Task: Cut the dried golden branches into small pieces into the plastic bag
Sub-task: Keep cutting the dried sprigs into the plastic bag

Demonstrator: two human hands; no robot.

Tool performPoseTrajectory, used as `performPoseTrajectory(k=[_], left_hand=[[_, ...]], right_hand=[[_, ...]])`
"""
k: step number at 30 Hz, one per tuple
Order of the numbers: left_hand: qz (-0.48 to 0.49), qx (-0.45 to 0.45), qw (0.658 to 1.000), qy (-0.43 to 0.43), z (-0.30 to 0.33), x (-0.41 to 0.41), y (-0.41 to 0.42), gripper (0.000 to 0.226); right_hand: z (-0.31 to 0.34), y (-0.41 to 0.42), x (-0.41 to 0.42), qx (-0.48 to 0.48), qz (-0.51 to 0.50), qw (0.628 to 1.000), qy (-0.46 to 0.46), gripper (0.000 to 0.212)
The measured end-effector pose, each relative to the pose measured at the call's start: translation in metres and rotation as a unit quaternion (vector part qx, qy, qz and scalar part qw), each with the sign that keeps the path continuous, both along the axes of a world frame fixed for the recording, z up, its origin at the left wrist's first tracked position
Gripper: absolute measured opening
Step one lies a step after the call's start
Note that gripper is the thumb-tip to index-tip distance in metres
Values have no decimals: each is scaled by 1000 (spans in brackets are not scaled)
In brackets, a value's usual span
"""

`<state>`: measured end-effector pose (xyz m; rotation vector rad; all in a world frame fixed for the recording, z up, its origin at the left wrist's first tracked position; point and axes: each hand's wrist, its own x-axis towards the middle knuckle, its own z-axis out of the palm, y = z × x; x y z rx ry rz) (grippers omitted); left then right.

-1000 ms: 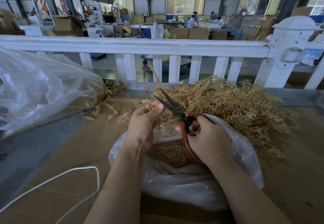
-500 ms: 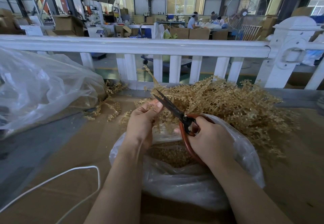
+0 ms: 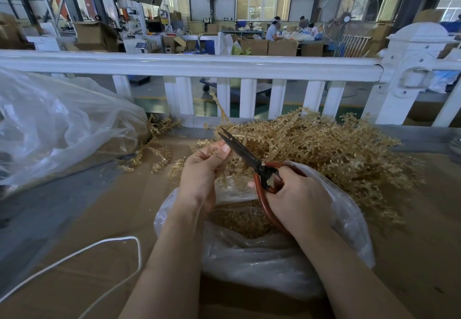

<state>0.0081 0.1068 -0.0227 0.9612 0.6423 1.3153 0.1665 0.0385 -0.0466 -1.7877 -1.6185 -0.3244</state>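
Scissors (image 3: pixel 245 155) with red handles sit in the person's right hand (image 3: pixel 296 200), fingers curled through the loops, the dark blades nearly together and pointing up and away toward the left. Left hand (image 3: pixel 200 172) is curled too, its thumb and fingertips pinching a thin golden branch (image 3: pixel 225 169) right beside the blades, over the mouth of the plastic bag (image 3: pixel 269 263). That bag lies open on the brown table (image 3: pixel 87 219) under both wrists, with a layer of small cut pieces (image 3: pixel 243 219) already inside. Behind the hands a big heap of uncut branches (image 3: pixel 331 149) spreads toward the white railing (image 3: pixel 189 65). A larger clear bag (image 3: pixel 57 129) slumps at the far left, and a white cord (image 3: pixel 104 246) loops across the near table
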Motion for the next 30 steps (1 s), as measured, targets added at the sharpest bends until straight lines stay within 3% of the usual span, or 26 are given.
performPoseTrajectory(k=[14, 20, 25, 30], left_hand=[[13, -7, 1000, 25, -1, 0, 1, 16], [14, -14, 999, 28, -2, 3, 3, 8], [3, -21, 999, 40, -3, 0, 4, 27], [-8, -20, 997, 67, 0, 7, -2, 26]], right_hand=[[3, 0, -4, 25, 16, 1000, -7, 47], [-3, 2, -3, 25, 7, 999, 31, 42], [-6, 6, 2, 17, 30, 986, 165, 38], [2, 7, 0, -11, 117, 923, 366, 41]])
